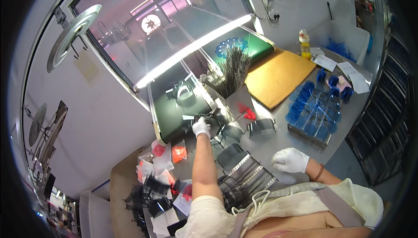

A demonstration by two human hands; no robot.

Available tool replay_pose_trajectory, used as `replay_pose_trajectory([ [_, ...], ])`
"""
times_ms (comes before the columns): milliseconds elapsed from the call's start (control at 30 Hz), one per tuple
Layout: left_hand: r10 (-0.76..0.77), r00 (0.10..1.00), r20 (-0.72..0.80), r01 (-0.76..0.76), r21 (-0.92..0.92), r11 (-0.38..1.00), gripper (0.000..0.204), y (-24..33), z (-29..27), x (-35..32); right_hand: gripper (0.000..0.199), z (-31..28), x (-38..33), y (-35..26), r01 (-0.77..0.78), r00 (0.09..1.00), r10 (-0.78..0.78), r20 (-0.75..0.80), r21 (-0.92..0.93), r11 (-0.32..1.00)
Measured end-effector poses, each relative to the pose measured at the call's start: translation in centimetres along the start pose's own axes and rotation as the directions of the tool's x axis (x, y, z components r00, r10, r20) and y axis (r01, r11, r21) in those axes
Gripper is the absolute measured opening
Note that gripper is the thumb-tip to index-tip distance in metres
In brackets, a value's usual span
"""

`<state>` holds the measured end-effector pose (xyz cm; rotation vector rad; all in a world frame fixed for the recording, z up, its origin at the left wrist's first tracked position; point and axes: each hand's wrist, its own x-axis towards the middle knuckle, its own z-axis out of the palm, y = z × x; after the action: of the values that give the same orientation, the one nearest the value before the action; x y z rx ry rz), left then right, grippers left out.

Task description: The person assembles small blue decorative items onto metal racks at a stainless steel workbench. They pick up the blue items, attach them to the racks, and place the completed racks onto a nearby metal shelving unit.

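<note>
My left hand (201, 127), in a white glove, reaches out to the edge of the green conveyor belt (167, 122). Its fingers are closed beside dark, curved, tinted pieces (214, 118); what they hold, if anything, is hidden. My right hand (291, 160), also gloved, hovers or rests over the metal table at the right, fingers curled inward, their contents out of sight. Between my arms a slotted rack (252, 175) carries several dark curved lenses. Further smoky pieces (232, 132) lie on the table, and one dark curved lens (261, 127) stands past the right hand.
A rack of blue lenses (315, 113) stands at the right, near a yellow board (278, 79) and a bottle (305, 44). Thin metal rods (235, 70) rise from a box. Red pieces (249, 114) lie beside it. Plastic bags (179, 153) and black parts (156, 185) crowd the left.
</note>
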<state>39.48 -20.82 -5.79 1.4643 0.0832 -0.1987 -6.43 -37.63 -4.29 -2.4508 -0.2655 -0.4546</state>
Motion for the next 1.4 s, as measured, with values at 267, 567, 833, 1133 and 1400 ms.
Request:
replay_pose_trajectory([
  [267,0.324,0.941,-0.102,-0.338,-0.183,0.923,0.021,7.5,-6.8,-10.2,0.016,-1.4,-0.8,-0.1,-0.019,1.000,0.019,0.001,-0.001,1.000],
  [567,0.661,0.735,0.151,-0.638,-0.177,0.749,0.036,9.7,-7.0,-33.3,0.079,-5.8,15.6,-5.8,0.162,0.775,-0.252,-0.579,-0.203,0.966],
  [833,0.881,0.306,0.360,-0.938,-0.042,0.343,0.083,10.5,-6.3,-38.2,0.076,-3.3,19.7,-9.8,0.061,0.911,0.183,-0.370,0.560,0.826],
  [1133,0.959,0.214,0.185,-0.857,0.506,0.094,0.012,6.7,-8.6,-34.1,0.058,5.0,12.9,-9.6,0.266,0.963,-0.266,-0.040,-0.016,0.964],
  [1400,0.700,0.644,-0.310,-0.759,-0.370,0.535,0.061,4.0,-13.8,-34.5,0.071,14.0,5.0,-2.2,-0.589,0.778,0.406,0.479,0.333,0.736],
])
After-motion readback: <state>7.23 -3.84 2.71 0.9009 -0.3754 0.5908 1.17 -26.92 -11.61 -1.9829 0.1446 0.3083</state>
